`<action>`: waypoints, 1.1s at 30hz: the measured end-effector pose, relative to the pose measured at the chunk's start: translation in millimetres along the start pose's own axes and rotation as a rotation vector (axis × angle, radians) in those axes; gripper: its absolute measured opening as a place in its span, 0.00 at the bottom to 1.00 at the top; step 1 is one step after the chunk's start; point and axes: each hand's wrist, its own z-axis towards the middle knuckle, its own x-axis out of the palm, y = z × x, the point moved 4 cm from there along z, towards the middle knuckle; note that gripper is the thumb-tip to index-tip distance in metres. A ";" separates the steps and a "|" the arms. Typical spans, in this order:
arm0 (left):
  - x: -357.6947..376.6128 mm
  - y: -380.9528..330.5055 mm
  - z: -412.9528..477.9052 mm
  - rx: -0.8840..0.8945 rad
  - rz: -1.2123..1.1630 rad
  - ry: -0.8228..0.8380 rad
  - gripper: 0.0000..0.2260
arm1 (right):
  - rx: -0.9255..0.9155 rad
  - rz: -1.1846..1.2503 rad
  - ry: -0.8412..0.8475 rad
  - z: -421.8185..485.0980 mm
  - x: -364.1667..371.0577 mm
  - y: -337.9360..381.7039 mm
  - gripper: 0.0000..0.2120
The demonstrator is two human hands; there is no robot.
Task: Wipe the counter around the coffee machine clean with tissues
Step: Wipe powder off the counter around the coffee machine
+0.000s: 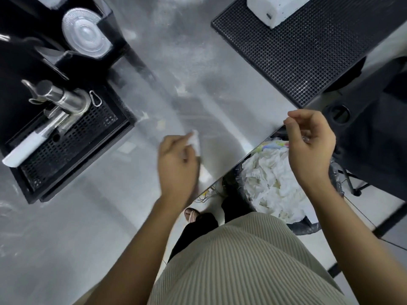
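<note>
Wiping step — left hand (pixel 177 166) pinches tissue (pixel 196 140) on worktop (pixel 220 89); right hand (pixel 310 146) curled, hold unclear. Next, probably: sweep toward machine (pixel 72 130).

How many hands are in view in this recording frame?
2. The left hand holds a white tissue over the counter; the right hand hovers above the bin at the counter's edge, fingers curled.

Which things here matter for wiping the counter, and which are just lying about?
For the job: left hand holding the tissue; counter; coffee machine; bin of used tissues.
Just lying about: black mat; white block on it; clear lids; metal clip.
</note>
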 end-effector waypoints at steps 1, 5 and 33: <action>-10.0 14.8 2.6 -0.030 0.066 -0.041 0.15 | -0.001 0.001 -0.001 0.2 0.1 -1.3 0.04; 10.4 17.3 -3.4 0.053 0.116 -0.016 0.15 | 0.003 0.002 -0.002 0.3 0.9 -6.3 0.04; 90.2 -79.4 -11.6 0.396 -0.045 0.367 0.13 | 0.040 0.046 -0.072 -5.3 -24.3 -27.0 0.04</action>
